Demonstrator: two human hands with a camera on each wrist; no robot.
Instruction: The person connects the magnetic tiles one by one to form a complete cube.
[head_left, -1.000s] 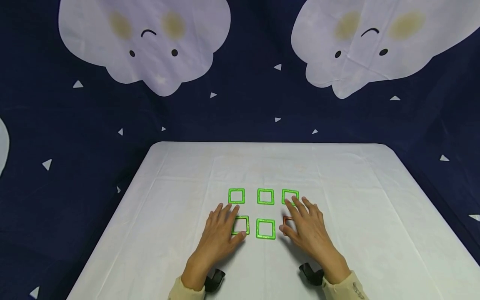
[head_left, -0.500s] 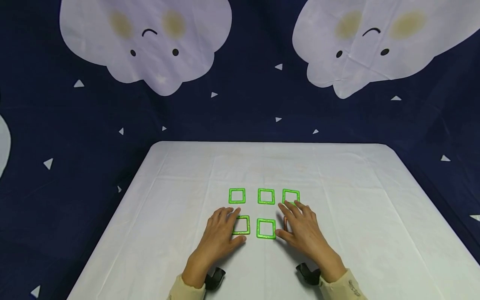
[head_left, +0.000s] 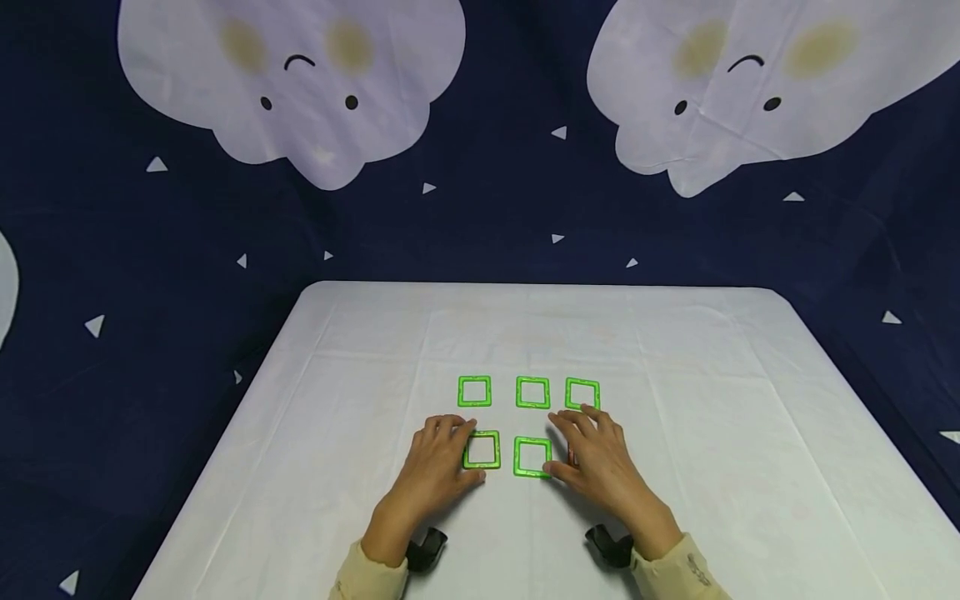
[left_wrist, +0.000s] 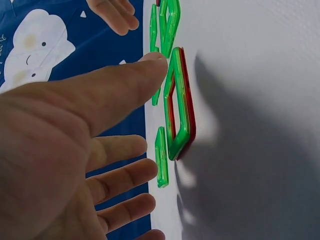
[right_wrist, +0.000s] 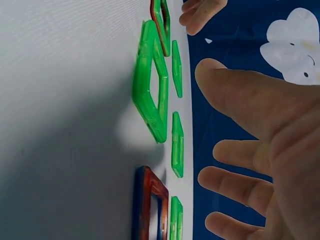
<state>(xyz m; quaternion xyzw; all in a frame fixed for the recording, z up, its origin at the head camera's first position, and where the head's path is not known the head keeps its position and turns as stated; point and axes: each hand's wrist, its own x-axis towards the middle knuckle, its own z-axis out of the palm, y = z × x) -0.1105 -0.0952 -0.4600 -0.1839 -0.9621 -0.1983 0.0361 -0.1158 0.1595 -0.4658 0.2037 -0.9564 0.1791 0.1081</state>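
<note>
My left hand [head_left: 435, 462] hovers at the left of a green square frame tile [head_left: 482, 466], thumb and fingers spread around it without gripping. In the left wrist view a red tile [left_wrist: 193, 125] lies directly beneath that green one. My right hand [head_left: 600, 467] hovers with relaxed, parted fingers, its thumb over the right edge of the middle green tile [head_left: 532, 473]. Mostly covered by the right hand in the head view, a reddish-brown tile [right_wrist: 145, 192] with a blue layer [right_wrist: 136, 205] under it shows in the right wrist view.
Three more green square tiles form a far row: left [head_left: 475, 404], middle [head_left: 532, 406] and right [head_left: 582, 381]. All lie on a white-covered table [head_left: 375, 333]. Behind it hangs a dark blue curtain [head_left: 495, 225] with cloud prints.
The right hand has shifted left, from over the reddish-brown tile toward the middle green tile. The left hand has drawn very slightly left. The tiles lie as before.
</note>
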